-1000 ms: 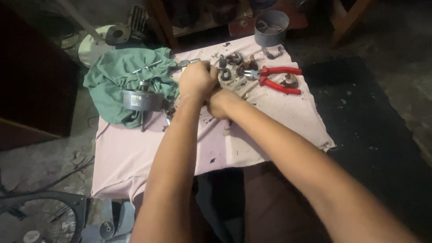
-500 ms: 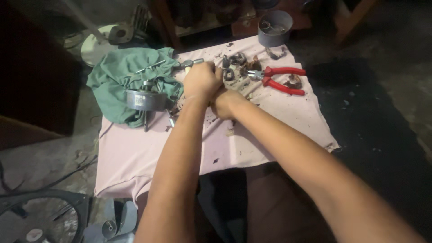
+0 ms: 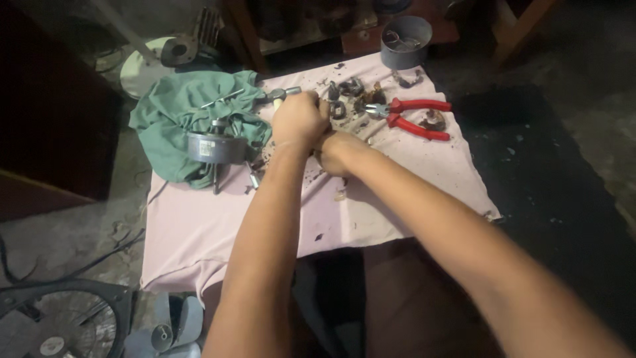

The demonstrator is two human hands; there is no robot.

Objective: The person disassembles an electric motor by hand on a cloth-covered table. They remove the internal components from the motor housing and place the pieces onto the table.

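Note:
My left hand [image 3: 299, 119] is closed in a fist over a small object at the middle of the pink cloth [image 3: 218, 225]; what it holds is hidden. My right hand [image 3: 336, 151] is pressed against it from the right, fingers curled, its contents hidden too. A tool with a metal head and pale handle [image 3: 281, 94] lies just beyond my left hand. Several small dark metal parts [image 3: 354, 93] sit past my knuckles.
Red-handled pliers [image 3: 414, 114] lie to the right. A round grey motor with a shaft [image 3: 213, 147] rests on a green rag [image 3: 169, 116] at left. A grey metal can [image 3: 405, 32] stands at the back. A fan grille [image 3: 59, 321] lies on the floor at lower left.
Both hands stay pressed together at the same place on the cloth. The view has shifted slightly; nothing on the cloth has visibly moved.

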